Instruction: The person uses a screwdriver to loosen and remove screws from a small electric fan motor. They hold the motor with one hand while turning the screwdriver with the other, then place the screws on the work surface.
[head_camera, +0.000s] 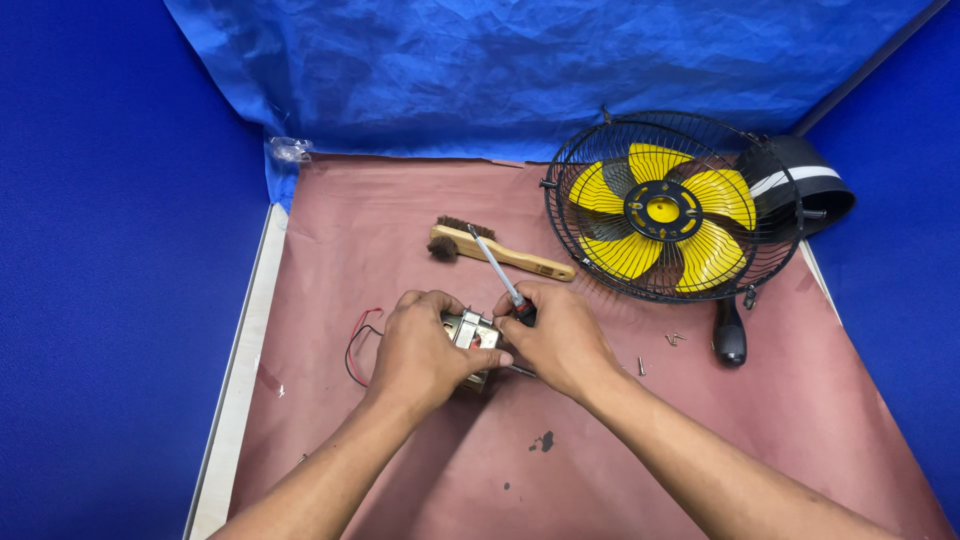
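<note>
Both your hands are down at the middle of the reddish-brown paper (700, 440) that covers the table, and they meet over a small metal motor (472, 332). Your left hand (425, 352) wraps over the motor from the left, fingers curled close around its body and thumb tucked toward the front, so only a silvery patch of it shows between your hands. Your right hand (560, 338) presses in from the other side, fingers folded around the dark handle of a screwdriver (497, 270); its shaft sticks up and away from you, tilted left, with the tip pointing toward the brush. A thin metal rod shows just under your right thumb, though what it belongs to can't be told. Red and black wires (358, 343) loop out from the motor to the left and lie on the paper. Just beyond your hands lies a wooden-handled wire brush (500, 252), bristles at its left end. To the right stands a black wire-cage fan (665, 207) with yellow blades, face tilted up, with its black base (812, 180) behind it. A second black-handled tool (730, 335) lies near the cage, and a few small screws (675, 339) are scattered between it and your right hand.
</note>
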